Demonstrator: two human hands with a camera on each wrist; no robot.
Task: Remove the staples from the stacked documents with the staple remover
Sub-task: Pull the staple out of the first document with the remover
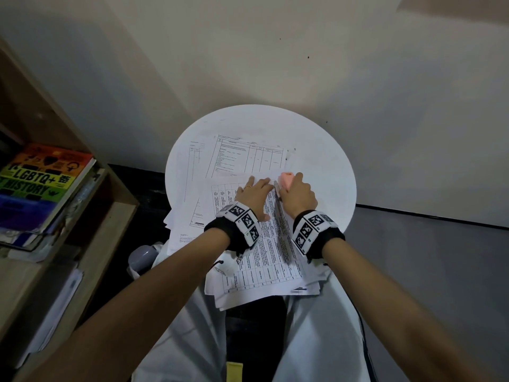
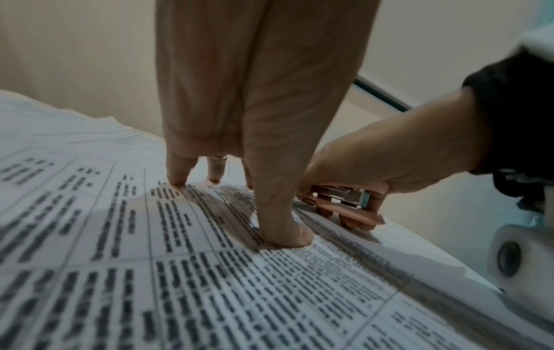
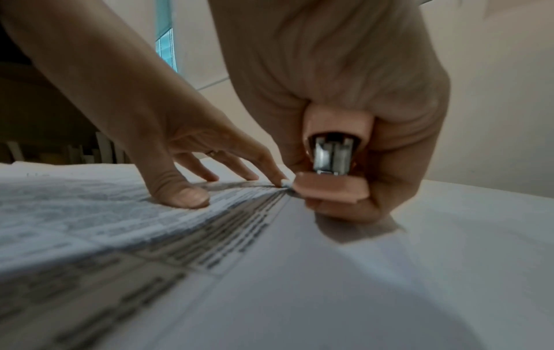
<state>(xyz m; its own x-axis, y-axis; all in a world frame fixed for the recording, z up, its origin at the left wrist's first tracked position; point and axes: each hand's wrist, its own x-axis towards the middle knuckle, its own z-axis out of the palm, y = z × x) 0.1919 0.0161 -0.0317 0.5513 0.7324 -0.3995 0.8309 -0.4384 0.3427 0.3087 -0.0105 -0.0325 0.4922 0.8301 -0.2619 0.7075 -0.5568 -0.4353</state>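
Note:
A stack of printed table documents (image 1: 264, 257) lies on a round white table (image 1: 325, 161) and hangs over its near edge. My left hand (image 1: 254, 193) presses flat on the top sheet, its fingertips (image 2: 177, 180) and thumb spread on the paper (image 2: 210, 272). My right hand (image 1: 296, 193) grips a pink staple remover (image 1: 286, 180) at the sheet's far right corner. In the right wrist view the remover (image 3: 332, 165) shows metal jaws between pink plastic, its tip down on the paper's corner beside my left index fingertip. In the left wrist view the remover (image 2: 347, 203) sits low against the paper's edge. No staple is visible.
More loose sheets (image 1: 242, 155) lie spread across the table's far and left parts. A wooden shelf (image 1: 91, 216) with a rainbow-coloured book (image 1: 41, 183) stands to the left. A wall rises just behind the table. My lap is under the overhanging papers.

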